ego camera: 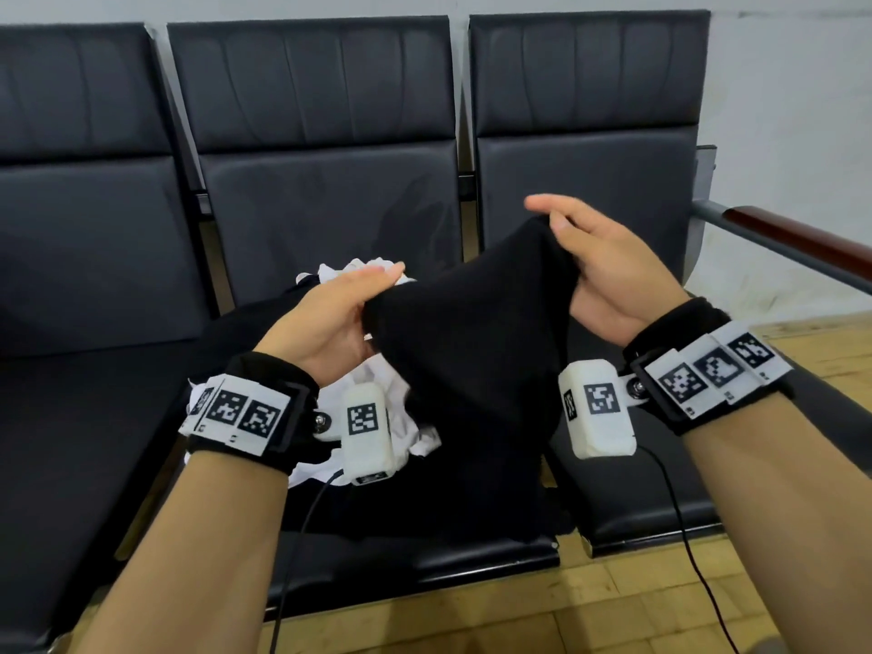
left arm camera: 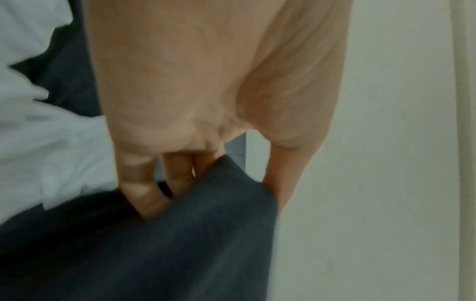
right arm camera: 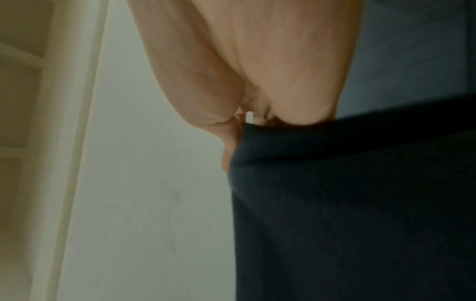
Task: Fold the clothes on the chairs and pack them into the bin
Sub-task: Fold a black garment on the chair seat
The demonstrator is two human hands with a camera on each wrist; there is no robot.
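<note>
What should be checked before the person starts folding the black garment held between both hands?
1. Left hand grips black garment: ok.
2. Right hand pinches its upper edge: ok.
3. Garment lifted free of the chair seat: not ok, its lower part lies there.
4. Garment spread flat: not ok, it sags bunched.
5. White clothes out of the way: not ok, beneath the garment.
6. Bin within reach: cannot tell, not in view.
</note>
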